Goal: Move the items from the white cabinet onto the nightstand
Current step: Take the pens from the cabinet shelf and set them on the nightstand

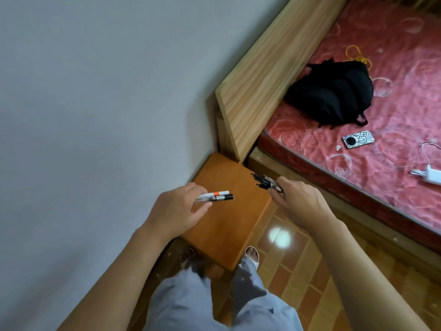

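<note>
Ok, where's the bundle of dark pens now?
In the right hand, the bundle of dark pens is over the nightstand's bed-side edge.

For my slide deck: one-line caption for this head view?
Left hand holding two markers, right hand gripping pens, above the wooden nightstand.

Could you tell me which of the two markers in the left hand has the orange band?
The white marker, the upper one in the left hand; the marker below it is black with a silver band.
</note>
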`<action>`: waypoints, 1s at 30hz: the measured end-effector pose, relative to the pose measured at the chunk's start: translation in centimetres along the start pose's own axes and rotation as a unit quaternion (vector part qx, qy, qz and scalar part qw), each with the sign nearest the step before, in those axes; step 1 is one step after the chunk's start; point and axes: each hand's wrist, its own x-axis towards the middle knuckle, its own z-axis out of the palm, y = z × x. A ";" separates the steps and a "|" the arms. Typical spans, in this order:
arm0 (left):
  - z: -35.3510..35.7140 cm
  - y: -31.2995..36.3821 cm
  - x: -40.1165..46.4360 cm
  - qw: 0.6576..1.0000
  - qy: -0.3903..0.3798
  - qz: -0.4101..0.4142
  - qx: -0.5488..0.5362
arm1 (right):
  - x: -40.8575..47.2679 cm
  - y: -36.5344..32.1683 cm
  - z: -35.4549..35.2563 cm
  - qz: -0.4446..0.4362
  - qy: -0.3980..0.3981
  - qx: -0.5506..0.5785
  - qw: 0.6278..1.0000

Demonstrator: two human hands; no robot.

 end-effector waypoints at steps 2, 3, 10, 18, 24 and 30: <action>1.7 -1.4 1.8 1.000 -0.018 0.006 -0.006 | 1.8 0.8 1.7 0.004 -0.007 -0.005 1.000; 2.7 -2.2 2.7 1.000 -0.029 0.010 -0.006 | 2.5 1.1 2.6 0.010 -0.012 -0.009 1.000; 9.9 -7.5 8.9 0.995 -0.079 0.066 0.005 | 7.1 3.7 10.8 0.055 -0.041 -0.017 0.998; 20.3 -13.0 13.6 0.988 -0.114 0.107 0.007 | 12.2 6.6 20.6 0.071 -0.047 0.003 0.996; 28.3 -15.3 16.5 0.977 -0.151 0.150 0.001 | 15.5 9.3 27.6 0.070 -0.059 0.001 0.996; 34.1 -16.6 18.7 0.967 -0.160 0.197 0.008 | 17.7 11.2 31.9 0.031 -0.064 -0.001 0.997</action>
